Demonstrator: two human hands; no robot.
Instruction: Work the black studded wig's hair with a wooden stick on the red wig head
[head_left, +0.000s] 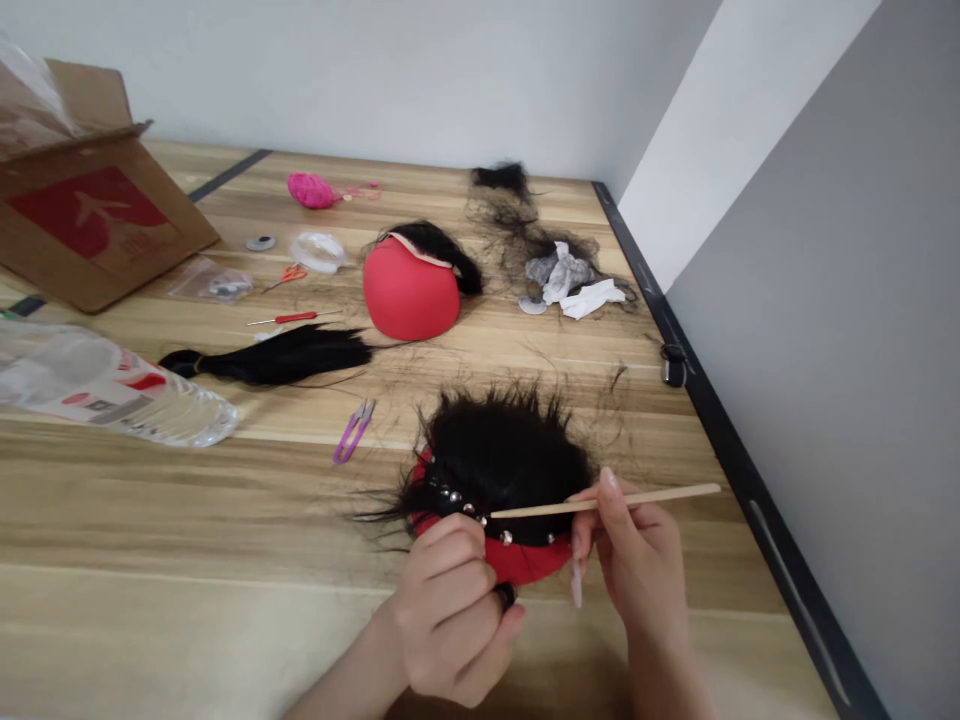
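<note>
A red head form (532, 562) with a mass of black hair (502, 450) over it sits in front of me. Silver round-headed pins (507, 538) run along the hair's lower edge. My right hand (637, 550) holds a thin wooden stick (600, 502) between thumb and fingers, its tip at the pins. Beside that tip, my left hand (450, 610) is closed against the near left edge of the form. What its fingers pinch is hidden; a small black loop (506, 596) shows below them.
Around lie purple thread snips (354, 432), a tied black hair bundle (277, 357), a water bottle (112, 385), a red-handled hook (296, 317), orange scissors (292, 274) and a second red form (411, 288). Further off are a cardboard box (105, 220), pink yarn (310, 190) and crumpled paper (566, 280).
</note>
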